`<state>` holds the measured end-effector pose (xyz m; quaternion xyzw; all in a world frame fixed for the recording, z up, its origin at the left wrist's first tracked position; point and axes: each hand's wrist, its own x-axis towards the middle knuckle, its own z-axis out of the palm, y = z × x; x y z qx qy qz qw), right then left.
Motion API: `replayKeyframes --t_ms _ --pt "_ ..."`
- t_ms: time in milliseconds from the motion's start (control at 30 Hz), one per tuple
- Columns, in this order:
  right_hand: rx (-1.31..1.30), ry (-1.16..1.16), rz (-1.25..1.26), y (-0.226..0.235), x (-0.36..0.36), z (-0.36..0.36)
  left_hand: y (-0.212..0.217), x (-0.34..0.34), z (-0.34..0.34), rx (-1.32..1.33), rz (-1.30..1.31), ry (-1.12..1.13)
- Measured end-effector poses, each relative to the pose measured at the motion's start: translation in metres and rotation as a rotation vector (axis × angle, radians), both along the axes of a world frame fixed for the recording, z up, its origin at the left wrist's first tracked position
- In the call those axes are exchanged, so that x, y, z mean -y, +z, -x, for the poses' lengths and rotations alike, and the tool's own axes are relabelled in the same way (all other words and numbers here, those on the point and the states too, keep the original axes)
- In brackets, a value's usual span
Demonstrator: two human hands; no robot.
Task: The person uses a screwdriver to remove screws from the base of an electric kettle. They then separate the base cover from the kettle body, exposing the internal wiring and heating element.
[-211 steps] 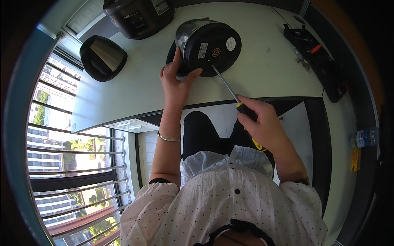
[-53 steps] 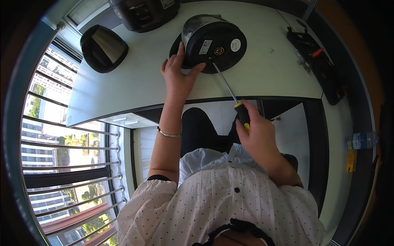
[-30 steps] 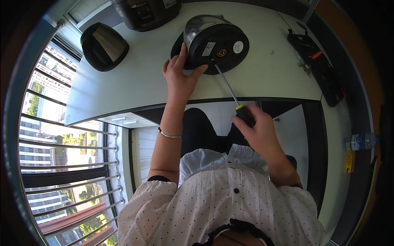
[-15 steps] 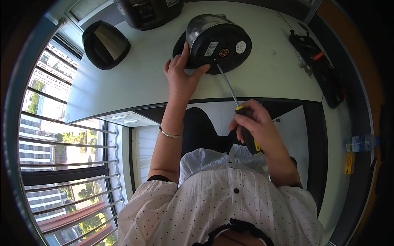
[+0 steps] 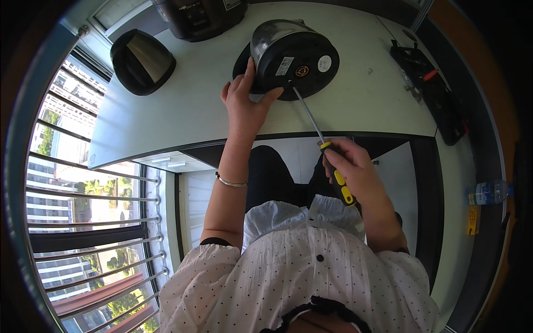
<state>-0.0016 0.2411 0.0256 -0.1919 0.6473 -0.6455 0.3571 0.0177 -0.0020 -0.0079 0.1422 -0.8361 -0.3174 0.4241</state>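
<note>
A steel electric kettle lies on its side on the table, its round black base turned toward me. My left hand grips the near left edge of that base, index finger up along the side and thumb on the underside. In my right hand is a screwdriver with a black and yellow handle. The fingers wrap round the handle over the table's front edge. Its shaft slants up to the left, with the tip at a small hole near the base's lower rim. Whether a screw sits there is hidden.
A rounded black and steel vessel stands at the left, and a dark appliance behind it. At the right lies an open black tool case with a red-handled tool. A plastic bottle lies beyond my right arm. Barred windows fill the left.
My right hand has turned the screwdriver's handle, so more of its yellow side shows, and the hand sits slightly farther right. The kettle and my left hand stay almost in place.
</note>
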Motion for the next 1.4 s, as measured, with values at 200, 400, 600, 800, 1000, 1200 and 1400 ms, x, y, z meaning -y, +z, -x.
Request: replayKeyframes --t_ms 200,400,600,800,1000,1200,1400 --pt "-0.108 -0.014 -0.078 0.001 0.007 -0.001 -0.001 0.0 -0.001 -0.012 0.003 0.005" --pt "-1.031 -0.121 -0.368 -0.011 0.011 -0.004 -0.002 0.001 -0.001 -0.011 0.004 0.003" --pt "-1.311 -0.194 -0.562 -0.005 0.013 -0.012 -0.001 -0.001 0.001 -0.018 0.011 0.006" --pt "-1.364 -0.194 -0.544 -0.004 0.013 -0.012 -0.001 -0.001 -0.001 0.005 0.042 0.035" --pt "-1.352 -0.203 -0.576 0.0 0.015 -0.014 -0.003 -0.004 -0.003 0.016 0.085 0.057" --pt "-1.3 -0.192 -0.642 0.011 0.017 -0.013 0.016 -0.027 -0.014 -0.195 0.367 0.325" --pt "-1.367 -0.169 -0.632 0.013 0.017 -0.012 0.02 -0.065 -0.013 -0.023 -0.361 -0.093"
